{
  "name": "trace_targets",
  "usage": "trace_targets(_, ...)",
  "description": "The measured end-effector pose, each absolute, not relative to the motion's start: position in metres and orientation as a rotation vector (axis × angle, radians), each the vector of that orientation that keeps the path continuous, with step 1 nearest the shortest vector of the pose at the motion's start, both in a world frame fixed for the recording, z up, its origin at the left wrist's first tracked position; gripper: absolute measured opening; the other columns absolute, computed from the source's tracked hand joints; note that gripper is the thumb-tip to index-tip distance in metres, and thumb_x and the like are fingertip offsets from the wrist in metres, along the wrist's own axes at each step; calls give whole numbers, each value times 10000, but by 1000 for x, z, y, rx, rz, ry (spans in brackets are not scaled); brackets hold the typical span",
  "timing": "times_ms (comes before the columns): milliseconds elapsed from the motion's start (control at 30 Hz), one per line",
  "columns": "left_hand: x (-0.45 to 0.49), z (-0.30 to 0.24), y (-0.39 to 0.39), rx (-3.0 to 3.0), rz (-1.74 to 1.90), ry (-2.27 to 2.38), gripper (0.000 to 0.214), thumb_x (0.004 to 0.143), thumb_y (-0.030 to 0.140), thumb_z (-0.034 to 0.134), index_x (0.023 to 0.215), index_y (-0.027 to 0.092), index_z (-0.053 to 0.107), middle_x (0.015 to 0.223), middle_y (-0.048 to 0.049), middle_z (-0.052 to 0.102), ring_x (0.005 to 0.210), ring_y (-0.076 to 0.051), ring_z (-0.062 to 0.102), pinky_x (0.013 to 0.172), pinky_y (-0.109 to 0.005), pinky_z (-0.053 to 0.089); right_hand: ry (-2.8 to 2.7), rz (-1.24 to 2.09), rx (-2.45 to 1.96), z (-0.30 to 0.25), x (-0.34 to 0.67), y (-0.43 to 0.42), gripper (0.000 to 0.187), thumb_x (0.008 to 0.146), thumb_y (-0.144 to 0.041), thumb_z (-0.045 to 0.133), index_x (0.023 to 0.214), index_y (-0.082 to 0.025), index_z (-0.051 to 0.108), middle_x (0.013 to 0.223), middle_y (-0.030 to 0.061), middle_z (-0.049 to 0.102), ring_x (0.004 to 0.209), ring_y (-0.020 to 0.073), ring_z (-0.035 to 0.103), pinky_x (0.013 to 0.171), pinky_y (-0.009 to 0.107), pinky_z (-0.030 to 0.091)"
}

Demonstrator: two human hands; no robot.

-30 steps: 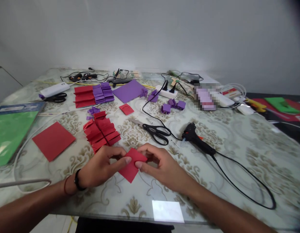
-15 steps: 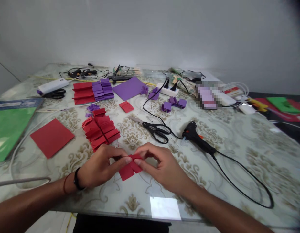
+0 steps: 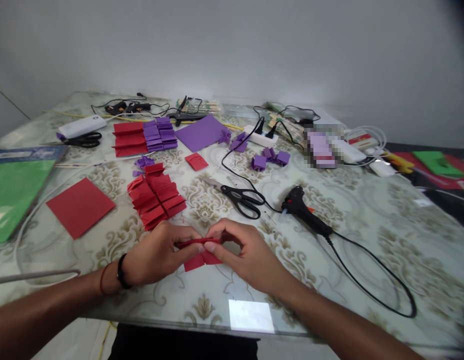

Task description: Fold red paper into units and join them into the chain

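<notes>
A small red piece of paper (image 3: 195, 263) is pinched between both hands near the front of the table. My left hand (image 3: 157, 252) grips its left side with thumb and fingers, a dark band and a thin red string round the wrist. My right hand (image 3: 247, 250) pinches the other side, the two thumbs almost touching. A raised fold runs along the paper between the fingertips, partly hidden by them. Just beyond my left hand lies a cluster of folded red paper pieces (image 3: 156, 196). Black-handled scissors (image 3: 242, 199) lie beyond my right hand.
A black glue gun (image 3: 306, 212) rests to the right, its cable looping forward. Flat red paper (image 3: 81, 207) and a green paper pack (image 3: 20, 192) lie left. Farther back are purple paper (image 3: 200, 134), folded purple pieces (image 3: 259, 162) and a white power strip (image 3: 261, 136).
The red paper's upper part now stands as a pinched fold along the fingertips, where it lay flatter before. Both hands keep their hold, fingers slightly shifted. The view has tilted a little.
</notes>
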State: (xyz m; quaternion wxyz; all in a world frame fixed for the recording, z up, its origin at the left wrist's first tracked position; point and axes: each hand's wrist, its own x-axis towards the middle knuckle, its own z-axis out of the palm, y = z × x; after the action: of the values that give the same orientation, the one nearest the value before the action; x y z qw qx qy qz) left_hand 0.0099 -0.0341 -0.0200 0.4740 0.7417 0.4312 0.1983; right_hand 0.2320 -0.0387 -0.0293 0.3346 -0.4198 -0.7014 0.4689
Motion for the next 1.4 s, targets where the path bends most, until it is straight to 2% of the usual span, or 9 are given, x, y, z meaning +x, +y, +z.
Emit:
trace_targets(133,10,-16,-35,1837,490,1015,238,1013,303,601,906,171,767,761,20,714,689,-118,587,647,-218,424,-1851,1129,-1085,-26,232,-40,133,955,-268,667,839,-204,686,763,2,662,711,148,614,617,252,449)
trace_targets(267,8,-12,-37,1889,519,877,401,1062,297,517,689,159,572,607,58,416,579,-88,387,565,-224,324,-1890,1092,-994,-24,233,-41,126,968,-245,643,851,-202,660,764,-8,638,712,138,593,664,257,451)
trace_targets(400,7,-12,-39,1915,585,790,441,1056,251,523,630,175,440,595,64,307,539,-84,300,529,-249,270,-1970,1086,-843,-23,233,-42,135,962,-171,593,831,-201,604,745,-26,601,684,119,555,656,246,429)
trace_targets(600,8,-9,-39,1917,599,684,408,1051,214,523,648,172,471,611,53,386,550,-87,353,545,-252,290,-1984,1063,-721,-22,233,-44,149,973,-152,581,834,-203,596,756,-29,575,695,117,537,675,246,422)
trace_targets(867,8,-11,-36,1927,639,762,433,1073,272,492,652,174,460,612,56,354,574,-99,338,548,-248,307,-1934,1164,-879,-26,232,-42,131,990,-246,593,867,-201,595,764,-22,587,708,128,541,657,250,417)
trace_targets(1067,8,-12,-37,1912,616,888,381,1066,299,486,723,157,569,658,46,475,626,-99,418,586,-226,350,-1887,1246,-987,-27,229,-42,153,981,-314,610,883,-196,608,746,-15,559,684,140,513,608,255,394)
trace_targets(1233,7,-14,-35,1877,572,940,271,994,263,587,753,150,644,666,42,534,643,-104,458,602,-223,371,-1829,1287,-1057,-30,228,-41,207,990,-377,617,883,-200,615,728,-16,534,658,141,481,566,254,369)
trace_targets(1300,6,-15,-34,1842,590,961,293,996,277,586,738,149,643,663,37,541,638,-106,457,595,-226,370,-1822,1307,-1075,-32,228,-40,221,997,-397,606,895,-201,616,717,-20,520,645,140,468,545,252,350)
trace_targets(1400,4,-17,-33,1751,646,986,362,1015,356,583,722,148,631,669,29,540,635,-110,456,578,-232,366,-1828,1361,-1065,-32,229,-40,259,1009,-414,585,866,-198,587,736,-10,547,664,145,501,570,256,383)
